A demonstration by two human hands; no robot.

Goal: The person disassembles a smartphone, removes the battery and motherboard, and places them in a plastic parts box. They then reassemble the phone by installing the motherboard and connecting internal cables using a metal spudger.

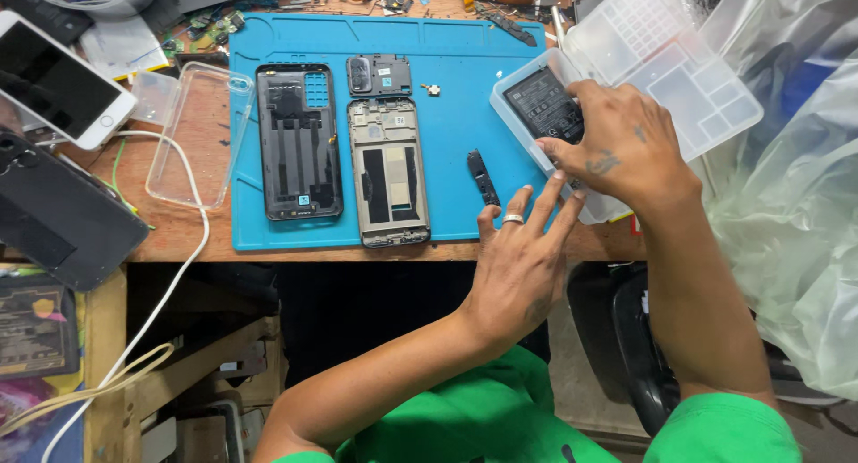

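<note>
**Hands at a phone battery on the repair mat**

Head view: the right hand (617, 146) lies over a black battery (539, 105) that sits in a clear plastic tray (523, 132) at the right edge of the blue mat (465, 88). Its fingers are curled down onto the battery's right side; whether the grip is closed on it cannot be told. The left hand (518, 257), wearing a ring, is spread flat with open fingers, holding nothing, its fingertips touching the tray's near edge.

On the mat lie a black back cover (298, 141), just beside it a phone frame (388, 172), a smaller black camera plate (379, 74) above that, and a narrow black strip (483, 177) near the left hand. A clear phone case (192, 137) rests on the wooden tabletop (179, 235) left of the mat, a white phone (54, 79) further left. A compartment box (679, 61) stands beyond the tray.
</note>
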